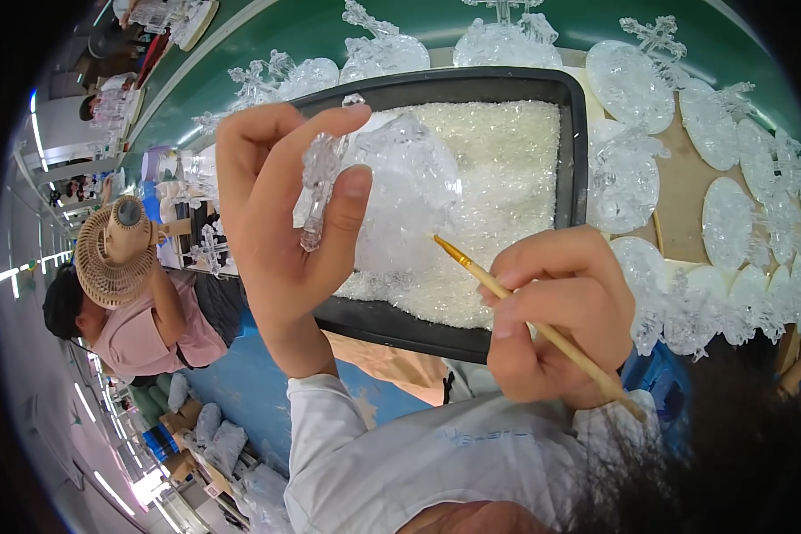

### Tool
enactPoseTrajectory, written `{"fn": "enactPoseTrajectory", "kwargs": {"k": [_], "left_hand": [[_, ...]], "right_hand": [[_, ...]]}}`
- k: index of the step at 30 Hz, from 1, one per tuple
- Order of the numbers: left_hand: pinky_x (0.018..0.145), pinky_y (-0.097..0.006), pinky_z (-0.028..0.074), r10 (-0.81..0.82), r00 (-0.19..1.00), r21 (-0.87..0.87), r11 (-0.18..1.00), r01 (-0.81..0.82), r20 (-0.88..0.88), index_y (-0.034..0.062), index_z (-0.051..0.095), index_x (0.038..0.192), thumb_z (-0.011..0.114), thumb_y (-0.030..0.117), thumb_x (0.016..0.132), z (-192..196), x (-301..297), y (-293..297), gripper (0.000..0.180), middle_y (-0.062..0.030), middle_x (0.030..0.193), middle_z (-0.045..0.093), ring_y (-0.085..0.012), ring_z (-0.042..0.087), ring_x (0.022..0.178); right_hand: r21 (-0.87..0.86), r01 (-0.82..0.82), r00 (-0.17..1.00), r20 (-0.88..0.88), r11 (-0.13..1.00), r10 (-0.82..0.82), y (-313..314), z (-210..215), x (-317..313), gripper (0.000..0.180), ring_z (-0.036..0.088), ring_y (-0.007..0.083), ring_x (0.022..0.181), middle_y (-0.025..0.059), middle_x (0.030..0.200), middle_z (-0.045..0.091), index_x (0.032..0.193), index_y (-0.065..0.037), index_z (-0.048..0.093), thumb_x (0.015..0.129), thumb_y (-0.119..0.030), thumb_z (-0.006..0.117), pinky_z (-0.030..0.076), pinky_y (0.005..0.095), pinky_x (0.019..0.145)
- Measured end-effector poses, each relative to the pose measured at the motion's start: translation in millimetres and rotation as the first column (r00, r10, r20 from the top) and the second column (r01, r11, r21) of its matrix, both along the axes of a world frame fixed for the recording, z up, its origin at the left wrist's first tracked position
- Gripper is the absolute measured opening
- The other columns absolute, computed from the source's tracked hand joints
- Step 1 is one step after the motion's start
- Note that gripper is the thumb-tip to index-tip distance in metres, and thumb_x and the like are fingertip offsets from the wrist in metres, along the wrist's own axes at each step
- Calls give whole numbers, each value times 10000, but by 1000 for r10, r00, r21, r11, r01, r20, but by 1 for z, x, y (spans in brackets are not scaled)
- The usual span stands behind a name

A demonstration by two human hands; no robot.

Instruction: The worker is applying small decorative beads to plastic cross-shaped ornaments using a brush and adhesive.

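My left hand is closed around the slim moulded part of a clear plastic ornament, gripping it between thumb and fingers. The ornament's rounded, frosted-looking base extends to the right, over a black tray of white glittery granules. In my right hand is a thin paintbrush with a wooden handle and a gold-coloured ferrule, pinched like a pen. Its pale tip points up and left, close to the ornament's lower right side; whether they touch I cannot tell.
Several similar clear ornaments with oval bases stand behind the tray and on the right, some around brown cardboard. The table surface is green. At left sits a person in a pink top, beside a beige fan.
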State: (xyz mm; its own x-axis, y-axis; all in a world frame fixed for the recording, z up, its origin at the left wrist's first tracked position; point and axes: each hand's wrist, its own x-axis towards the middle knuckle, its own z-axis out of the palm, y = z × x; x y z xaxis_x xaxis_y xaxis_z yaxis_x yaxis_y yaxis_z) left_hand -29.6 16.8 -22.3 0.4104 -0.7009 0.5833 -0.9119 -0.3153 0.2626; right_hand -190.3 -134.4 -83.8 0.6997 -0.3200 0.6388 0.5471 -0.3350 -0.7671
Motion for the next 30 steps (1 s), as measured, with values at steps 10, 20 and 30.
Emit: {"fn": "enactPoseTrajectory", "kwargs": {"k": [10, 20, 30], "left_hand": [[636, -272, 449, -78, 997, -115, 991, 75, -19, 25, 701, 1062, 740, 28, 746, -10, 3, -1, 318, -95, 869, 602, -203, 573, 753], [611, -286, 488, -139, 988, -211, 966, 151, 73, -41, 681, 1041, 735, 45, 771, -10, -2, -1, 289, -139, 852, 646, -229, 598, 701], [581, -273, 466, -136, 983, -226, 961, 161, 123, -35, 689, 1024, 723, 32, 733, -10, -7, 5, 301, -130, 817, 634, -210, 574, 676]], "right_hand": [[-3, 78, 997, -9, 997, -78, 8, -4, 12, 250, 623, 206, 626, 139, 858, 686, 862, -52, 607, 686, 96, 706, 501, 276, 552], [-156, 136, 989, 78, 978, -125, 9, -8, 17, 267, 556, 209, 625, 68, 835, 683, 792, -46, 649, 546, 15, 735, 438, 269, 522], [-181, 105, 992, 84, 978, -91, 13, -7, 11, 222, 562, 204, 652, 81, 886, 689, 809, -41, 654, 621, -110, 751, 438, 278, 534]]}}
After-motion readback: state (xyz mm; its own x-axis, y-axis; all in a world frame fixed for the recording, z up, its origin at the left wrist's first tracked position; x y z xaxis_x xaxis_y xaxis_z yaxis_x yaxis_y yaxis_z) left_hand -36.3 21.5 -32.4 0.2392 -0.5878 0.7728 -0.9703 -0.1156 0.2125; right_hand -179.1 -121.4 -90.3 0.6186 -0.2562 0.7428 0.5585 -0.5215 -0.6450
